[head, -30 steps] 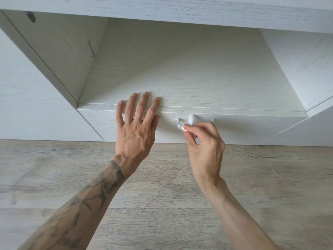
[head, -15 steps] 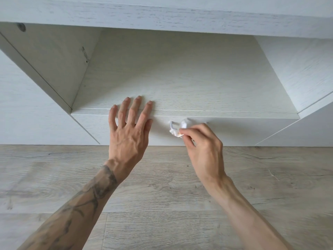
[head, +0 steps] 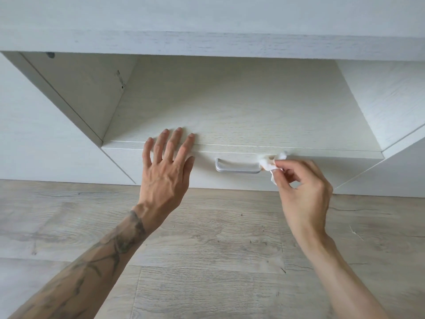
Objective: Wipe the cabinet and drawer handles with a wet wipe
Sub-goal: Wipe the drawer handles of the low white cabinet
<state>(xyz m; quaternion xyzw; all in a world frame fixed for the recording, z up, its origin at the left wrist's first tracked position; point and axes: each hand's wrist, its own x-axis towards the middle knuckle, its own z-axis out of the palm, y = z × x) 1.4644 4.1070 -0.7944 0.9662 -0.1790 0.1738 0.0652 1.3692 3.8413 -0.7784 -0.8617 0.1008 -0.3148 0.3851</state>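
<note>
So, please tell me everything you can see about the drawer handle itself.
The drawer handle is a slim bar with rounded corners, pale silver and metallic-looking. It lies horizontal on the drawer front, just under its top edge, standing off the panel on short legs. Its left end and middle are bare. Its right end is covered by the wet wipe, which the right hand pinches against it. The left hand rests to its left and does not touch it.

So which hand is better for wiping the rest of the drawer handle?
Right. The right hand pinches the wet wipe against the right end of the drawer handle, so it probably only needs to slide along. The left hand lies flat on the drawer front, holding nothing.
</note>
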